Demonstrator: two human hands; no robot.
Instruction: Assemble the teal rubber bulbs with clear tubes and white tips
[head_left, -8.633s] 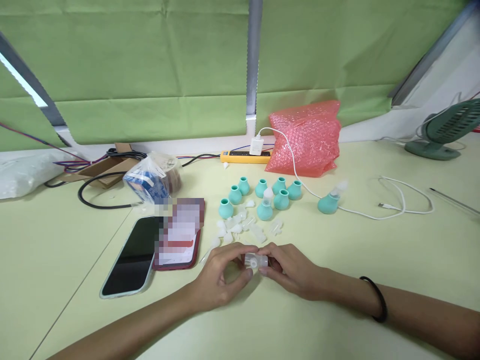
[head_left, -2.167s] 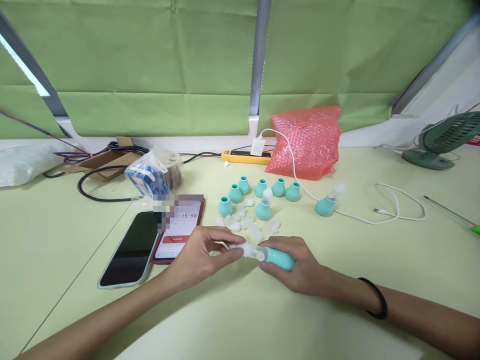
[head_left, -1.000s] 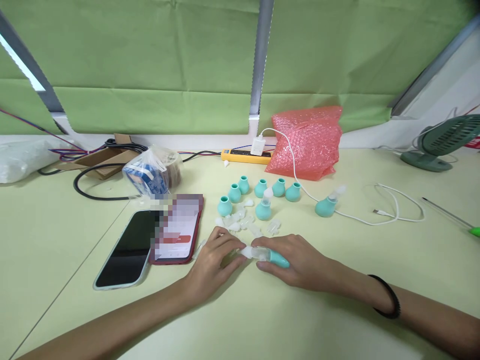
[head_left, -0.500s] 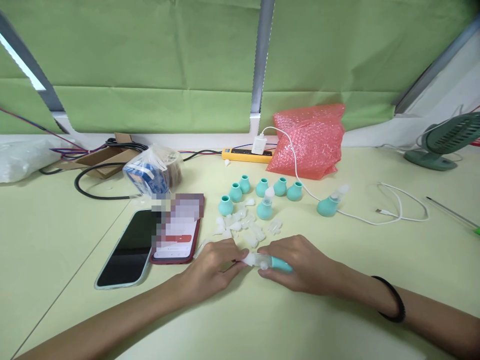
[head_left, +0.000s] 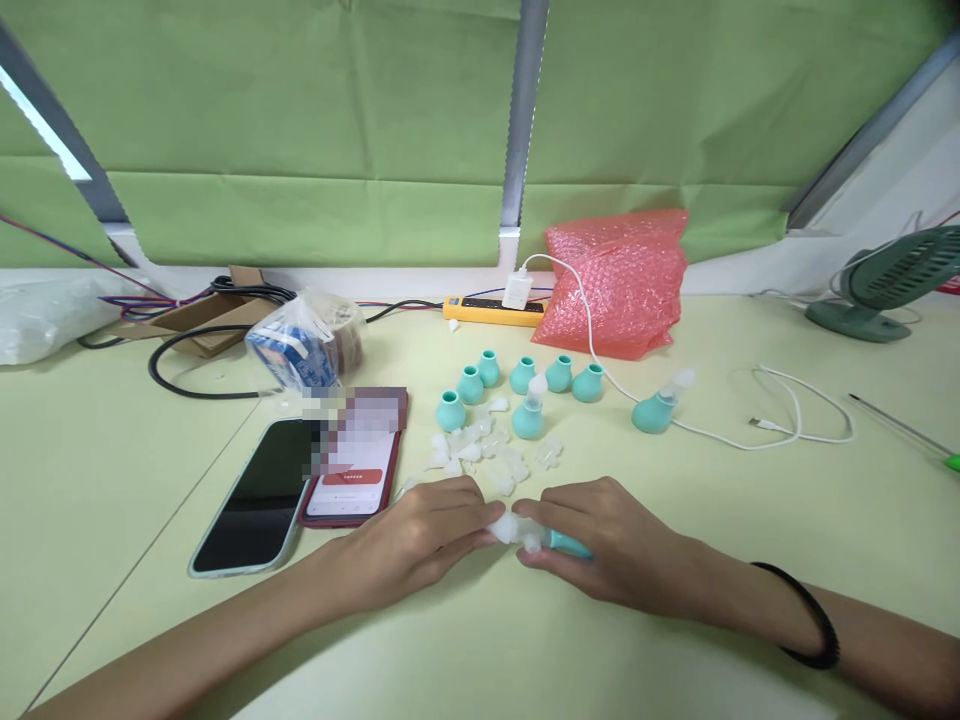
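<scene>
White plastic cone [head_left: 502, 527], my left hand [head_left: 439, 530] pinching it, I'd hold square to the rounded turquoise bulb [head_left: 570, 544] my right hand [head_left: 604, 535] grips at three o'clock.

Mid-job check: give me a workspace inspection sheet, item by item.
Surface: pale table, seam at left.
Job's things: six open teal bulbs; two bulbs with tips, one leaning; loose translucent pieces.
Clutter: dark-screened phone, red-cased phone, bagged box, pink bubble-wrap parcel.
Hands: left hand pinches white tip; right hand grips translucent connector and teal bulb.
Cables: white cable from charger on yellow power strip; black cable at left.
Surroundings: green blinds behind, green fan at right.
</scene>
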